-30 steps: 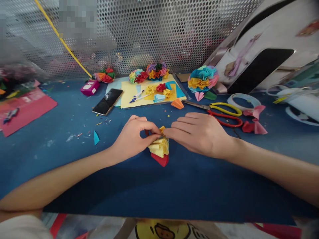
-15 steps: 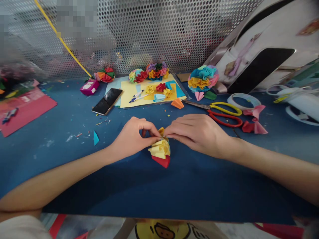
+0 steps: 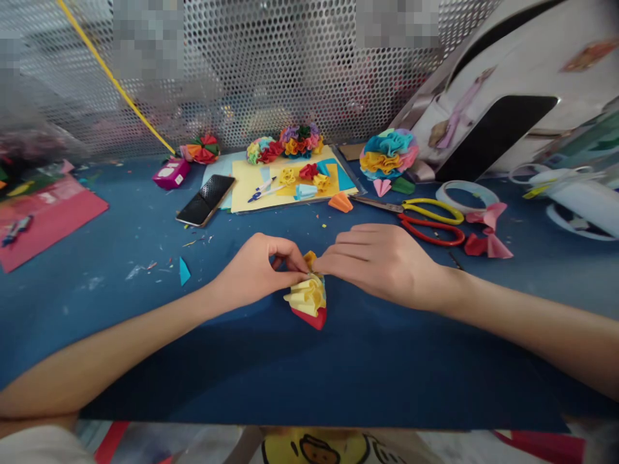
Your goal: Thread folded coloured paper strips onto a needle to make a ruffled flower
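Note:
Between my hands is a small bunch of folded paper pieces, a paper flower with cream pleats, a red piece at its lower end and orange at the top. My left hand pinches it at its upper left with thumb and forefinger. My right hand comes in from the other side, its fingers closed together at the flower's upper right edge. The right fingertips are partly hidden, so what they pinch there is too small to make out.
Scissors, a tape roll and pink paper pieces lie to the right. A phone, purple box and yellow sheets are farther back. Finished paper pompoms stand near the perforated metal screen.
The view has shifted slightly. My right hand has rotated a little, its fingers now lying over the top of the flower, while my left hand keeps its pinch.

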### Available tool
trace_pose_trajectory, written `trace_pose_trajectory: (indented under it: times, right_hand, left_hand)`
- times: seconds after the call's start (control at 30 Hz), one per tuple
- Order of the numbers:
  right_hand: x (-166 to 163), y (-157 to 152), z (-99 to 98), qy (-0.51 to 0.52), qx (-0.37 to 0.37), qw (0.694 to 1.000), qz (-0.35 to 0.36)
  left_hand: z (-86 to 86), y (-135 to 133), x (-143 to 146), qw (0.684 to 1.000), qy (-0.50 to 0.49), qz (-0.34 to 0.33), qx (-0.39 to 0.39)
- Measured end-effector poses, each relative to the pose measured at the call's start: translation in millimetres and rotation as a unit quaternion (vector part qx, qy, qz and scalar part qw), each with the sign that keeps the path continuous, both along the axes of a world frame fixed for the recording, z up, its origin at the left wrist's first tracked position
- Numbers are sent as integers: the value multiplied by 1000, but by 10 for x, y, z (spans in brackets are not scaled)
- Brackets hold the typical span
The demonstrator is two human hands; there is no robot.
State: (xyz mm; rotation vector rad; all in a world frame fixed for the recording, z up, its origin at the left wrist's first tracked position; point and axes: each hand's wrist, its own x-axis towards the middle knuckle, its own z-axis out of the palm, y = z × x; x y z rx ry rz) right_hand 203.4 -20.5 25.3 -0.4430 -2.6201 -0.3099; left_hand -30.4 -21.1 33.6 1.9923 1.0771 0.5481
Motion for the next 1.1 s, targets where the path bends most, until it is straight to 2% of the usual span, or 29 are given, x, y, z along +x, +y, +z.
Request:
trace_pose_trajectory:
  times: [0.17, 0.53, 0.8, 1.1]
  right_hand:
    - [4, -14, 7, -14, 13, 1000, -6]
    - [-15, -22, 8, 6, -26, 1000, 4]
    - [-51, -55, -40, 35, -97, 995, -12]
    - [-120, -97, -189, 64, -206, 976, -39]
  left_hand:
    - [16, -31, -3, 996, 35, -11, 80]
    - [32, -22, 7, 1000, -4, -17, -5]
    - [-6, -30, 14, 1000, -11, -16, -22]
    - [-4, -158, 68, 997, 10, 21, 67]
